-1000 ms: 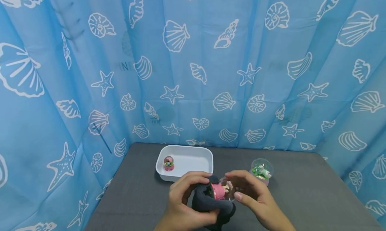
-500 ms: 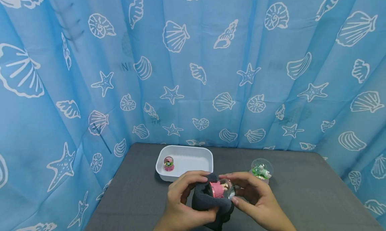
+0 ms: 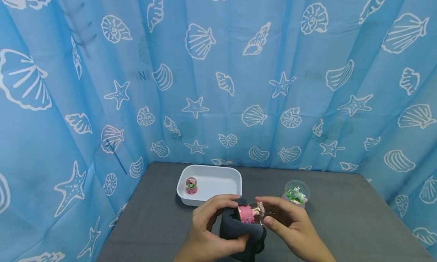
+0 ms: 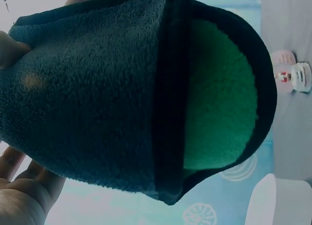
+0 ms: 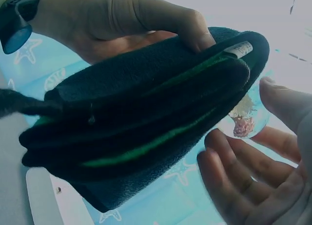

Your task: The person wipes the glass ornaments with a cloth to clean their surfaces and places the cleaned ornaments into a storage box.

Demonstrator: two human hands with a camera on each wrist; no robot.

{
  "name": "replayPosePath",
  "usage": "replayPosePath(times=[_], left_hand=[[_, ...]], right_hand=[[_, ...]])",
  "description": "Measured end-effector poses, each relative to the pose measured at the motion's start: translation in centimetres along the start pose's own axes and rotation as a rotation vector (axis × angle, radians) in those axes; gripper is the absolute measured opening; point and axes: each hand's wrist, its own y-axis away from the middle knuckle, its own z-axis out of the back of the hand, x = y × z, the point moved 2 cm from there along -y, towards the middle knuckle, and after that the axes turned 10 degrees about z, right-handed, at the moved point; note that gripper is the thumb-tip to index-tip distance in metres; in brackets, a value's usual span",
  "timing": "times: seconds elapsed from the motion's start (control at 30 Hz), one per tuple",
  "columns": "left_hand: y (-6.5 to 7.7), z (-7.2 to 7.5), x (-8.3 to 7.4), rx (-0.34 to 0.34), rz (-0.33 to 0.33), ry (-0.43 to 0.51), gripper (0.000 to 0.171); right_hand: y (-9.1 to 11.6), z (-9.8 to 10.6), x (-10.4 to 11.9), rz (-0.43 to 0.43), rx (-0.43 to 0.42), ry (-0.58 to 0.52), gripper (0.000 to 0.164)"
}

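Observation:
My left hand (image 3: 213, 226) grips a dark grey cloth (image 3: 240, 229) wrapped around the base end of a snow globe (image 3: 250, 213). The globe lies tilted on its side, its pink figure showing and its clear dome toward my right hand (image 3: 290, 224). Right thumb and fingers curl around the dome, as the right wrist view also shows with the globe (image 5: 243, 119) at the cloth's edge. In the left wrist view the cloth (image 4: 97, 93) has black trim and a green inner face. Much of the base is hidden in the cloth.
A white tray (image 3: 227, 186) stands at the back, with a small pink-based snow globe (image 3: 192, 186) at its left end. Another snow globe (image 3: 296, 193) with green and white figures sits on the grey table (image 3: 341, 216) behind my right hand. A blue shell-patterned curtain (image 3: 218, 83) hangs behind.
The globe has turned a little within the cloth, so its figure shows at a different angle. My right fingers have shifted slightly on the dome; the left hand keeps its grip.

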Motion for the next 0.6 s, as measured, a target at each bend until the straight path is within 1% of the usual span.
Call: replayPosePath(times=[0.2,0.3,0.43,0.6], left_hand=[[-0.04,-0.23,-0.12,0.016,-0.01,-0.005,0.065],[-0.09,-0.31,-0.19,0.029,-0.02,-0.02,0.064],[-0.12,-0.43,-0.22,0.04,-0.025,-0.036,0.064],[-0.11,-0.54,-0.06,0.035,-0.035,-0.044,0.062]], right_hand=[[0.09,0.14,-0.37,-0.015,-0.018,0.022,0.036],[0.06,0.15,-0.49,-0.04,-0.022,0.014,0.03],[-0.09,0.11,-0.56,-0.055,-0.006,-0.046,0.028],[-0.28,-0.12,-0.56,-0.098,0.035,-0.115,0.028]])
